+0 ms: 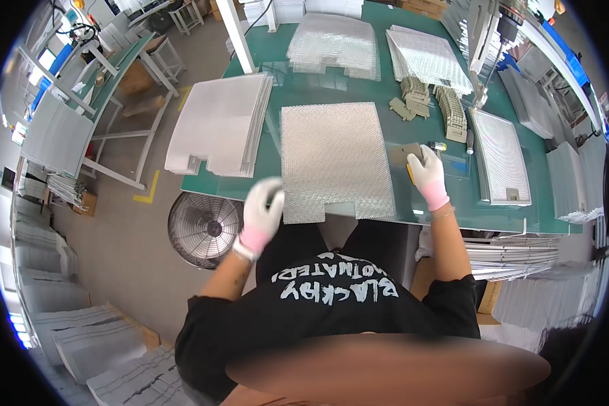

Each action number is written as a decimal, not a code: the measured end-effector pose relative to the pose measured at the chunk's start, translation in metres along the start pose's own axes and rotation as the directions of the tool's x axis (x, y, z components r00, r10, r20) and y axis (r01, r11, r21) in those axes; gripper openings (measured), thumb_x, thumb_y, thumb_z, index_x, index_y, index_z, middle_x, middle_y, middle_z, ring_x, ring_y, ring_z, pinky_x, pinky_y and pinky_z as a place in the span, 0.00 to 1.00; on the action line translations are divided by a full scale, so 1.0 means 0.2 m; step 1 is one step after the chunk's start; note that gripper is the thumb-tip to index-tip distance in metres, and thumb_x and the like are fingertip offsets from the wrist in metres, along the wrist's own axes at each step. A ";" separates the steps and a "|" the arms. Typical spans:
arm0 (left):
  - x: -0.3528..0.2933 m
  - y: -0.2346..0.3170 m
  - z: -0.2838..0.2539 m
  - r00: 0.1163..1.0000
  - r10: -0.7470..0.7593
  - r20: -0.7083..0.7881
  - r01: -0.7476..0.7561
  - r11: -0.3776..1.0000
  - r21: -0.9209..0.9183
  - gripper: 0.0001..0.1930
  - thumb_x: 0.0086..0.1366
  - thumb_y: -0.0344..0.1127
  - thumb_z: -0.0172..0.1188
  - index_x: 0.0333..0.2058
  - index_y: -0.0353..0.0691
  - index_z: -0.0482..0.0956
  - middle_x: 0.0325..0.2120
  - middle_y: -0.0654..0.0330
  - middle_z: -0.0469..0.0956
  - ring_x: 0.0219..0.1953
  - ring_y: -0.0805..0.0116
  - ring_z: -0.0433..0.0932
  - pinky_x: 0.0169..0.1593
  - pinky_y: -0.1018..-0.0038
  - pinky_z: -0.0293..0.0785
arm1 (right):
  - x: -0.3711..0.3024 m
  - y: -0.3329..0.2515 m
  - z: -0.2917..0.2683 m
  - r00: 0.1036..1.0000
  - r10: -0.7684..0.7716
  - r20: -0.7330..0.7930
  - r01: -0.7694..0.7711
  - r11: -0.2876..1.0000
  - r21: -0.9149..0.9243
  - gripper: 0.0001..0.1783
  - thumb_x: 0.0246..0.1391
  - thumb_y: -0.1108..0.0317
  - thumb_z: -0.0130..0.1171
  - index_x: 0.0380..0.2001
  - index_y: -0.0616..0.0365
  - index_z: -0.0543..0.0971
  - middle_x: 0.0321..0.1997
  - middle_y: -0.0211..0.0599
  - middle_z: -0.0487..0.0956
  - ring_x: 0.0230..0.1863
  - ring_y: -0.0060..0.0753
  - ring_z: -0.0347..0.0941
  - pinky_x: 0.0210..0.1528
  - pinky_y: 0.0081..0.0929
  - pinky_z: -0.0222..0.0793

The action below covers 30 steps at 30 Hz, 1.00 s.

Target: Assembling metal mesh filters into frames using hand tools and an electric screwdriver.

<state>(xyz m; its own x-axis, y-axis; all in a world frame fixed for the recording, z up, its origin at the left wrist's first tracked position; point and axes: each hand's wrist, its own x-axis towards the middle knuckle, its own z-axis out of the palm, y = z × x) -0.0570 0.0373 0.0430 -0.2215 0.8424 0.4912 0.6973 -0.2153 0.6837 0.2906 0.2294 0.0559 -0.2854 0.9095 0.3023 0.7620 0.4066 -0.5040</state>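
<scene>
Looking from the fingers outward:

Right fingers: the right hand (427, 174), in a white glove with a pink cuff, has its fingers together and curled down onto a small tan card piece (406, 155) lying on the green table (453, 196); a bit of yellow shows under the palm, too hidden to identify.
Left fingers: the left hand (262, 211), gloved the same, is blurred at the near table edge, just beside the lower left corner of the mesh sheet (335, 161); I cannot tell whether its fingers are apart or closed on anything.
Mesh sheet position: flat in the middle of the table between the two hands, its notched edge toward the person.
Risk, sheet: the mesh's near edge lies at the table rim, so a brush from the left hand could probably push it askew or off the edge.
Risk, card: pressed only by fingertips, the tan piece could slide on the smooth top.
Risk, glove: raw mesh edges may snag the knit fingers.
Count, hands: two.
Count, single mesh sheets in front: one.
Count, stacks of sheets on the table: one plain grey stack (218, 122) at left, two mesh stacks (334, 42) at the far side.
Count, framed panel (499, 154): one at right.
Count, tan piece piles (432, 101): a cluster, too many to count.
Count, floor fan (204, 229): one below the table.
</scene>
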 end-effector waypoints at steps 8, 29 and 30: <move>0.64 -0.50 0.36 0.928 -0.340 0.151 0.293 0.918 0.269 0.33 0.61 0.43 0.57 0.60 0.26 0.64 0.52 0.37 0.73 0.56 0.43 0.72 0.61 0.61 0.67 | 0.22 0.05 0.29 0.847 0.312 0.430 -0.530 0.539 0.654 0.16 0.59 0.60 0.55 0.46 0.57 0.77 0.33 0.26 0.76 0.30 0.19 0.70 0.30 0.19 0.66; 0.03 -0.04 0.02 1.000 0.011 0.024 -0.008 0.995 -0.099 0.09 0.63 0.33 0.60 0.38 0.35 0.81 0.34 0.51 0.81 0.39 0.55 0.79 0.46 0.66 0.74 | -0.36 -0.13 -0.04 0.905 0.151 0.397 -0.416 0.504 0.757 0.14 0.61 0.65 0.55 0.44 0.64 0.78 0.33 0.29 0.78 0.31 0.17 0.71 0.36 0.18 0.68; -0.13 0.02 0.00 0.988 -0.033 0.150 0.059 0.983 -0.175 0.08 0.63 0.32 0.60 0.36 0.34 0.81 0.30 0.55 0.81 0.33 0.62 0.80 0.41 0.69 0.76 | -0.47 -0.15 -0.02 0.878 0.106 0.468 -0.460 0.465 0.757 0.14 0.61 0.65 0.56 0.45 0.64 0.78 0.34 0.31 0.79 0.32 0.18 0.72 0.37 0.19 0.70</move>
<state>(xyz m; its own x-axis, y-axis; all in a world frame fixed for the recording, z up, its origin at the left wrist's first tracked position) -0.0486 0.0148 0.0331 -0.1398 0.9135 0.3821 0.5530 -0.2481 0.7954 0.2971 0.1313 0.0459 -0.4413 0.8818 -0.1665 0.0450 -0.1636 -0.9855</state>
